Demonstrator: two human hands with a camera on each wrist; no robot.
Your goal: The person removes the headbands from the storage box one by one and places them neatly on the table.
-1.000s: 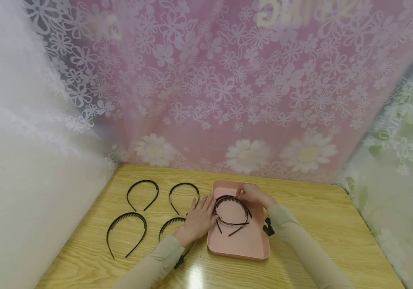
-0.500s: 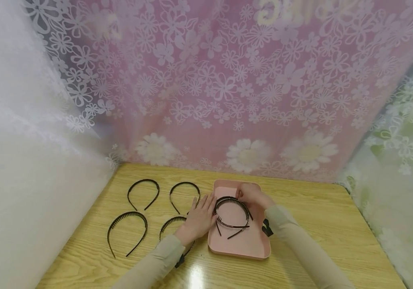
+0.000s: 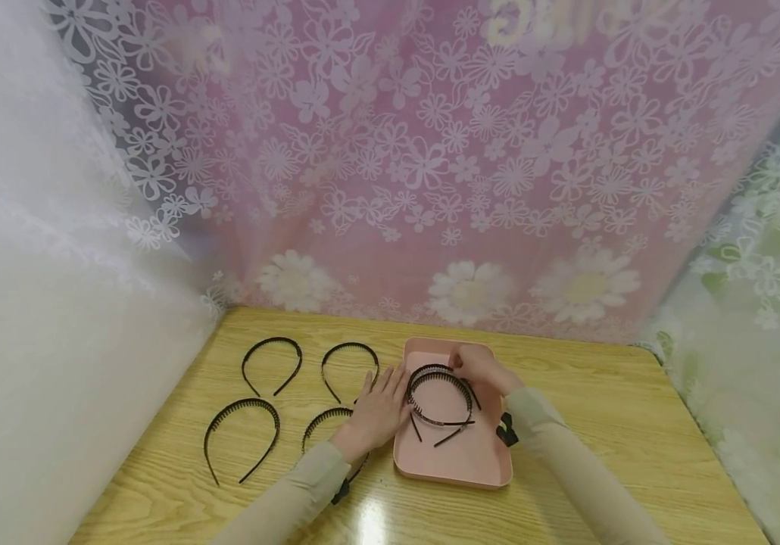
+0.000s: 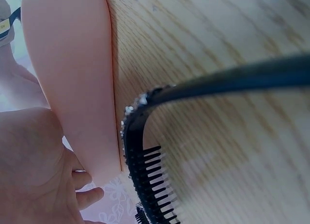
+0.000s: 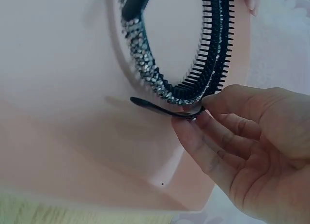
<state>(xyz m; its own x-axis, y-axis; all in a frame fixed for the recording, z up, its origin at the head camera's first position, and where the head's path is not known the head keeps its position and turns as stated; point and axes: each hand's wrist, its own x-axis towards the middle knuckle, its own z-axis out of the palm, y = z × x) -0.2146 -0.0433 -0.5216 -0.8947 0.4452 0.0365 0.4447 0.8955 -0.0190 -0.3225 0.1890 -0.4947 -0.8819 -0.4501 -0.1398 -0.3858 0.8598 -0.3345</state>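
In the head view my left hand (image 3: 378,412) lies with straight fingers along the left wall of a pink tray (image 3: 454,465). My right hand (image 3: 477,365) reaches into the tray's far right part. In the right wrist view its thumb and fingers pinch a black toothed headband (image 5: 154,106) near one end. A second headband (image 5: 143,56), its band covered with silvery stones, overlaps the held one. Both lie over the tray floor, their open ends toward the near side. Below my left wrist, partly hidden, is another stone-trimmed headband (image 4: 135,136) on the table.
To the left of the tray, several black headbands lie on the wooden table (image 3: 567,469), among them a far left one (image 3: 270,340), a near left one (image 3: 243,403) and a far one (image 3: 349,346). A flowered pink curtain (image 3: 390,189) hangs behind the table.
The held headband's arch has shifted slightly away from me, widening the gap to the other headband's arch. My right hand has moved a little to the right. My left hand stays at the tray wall.
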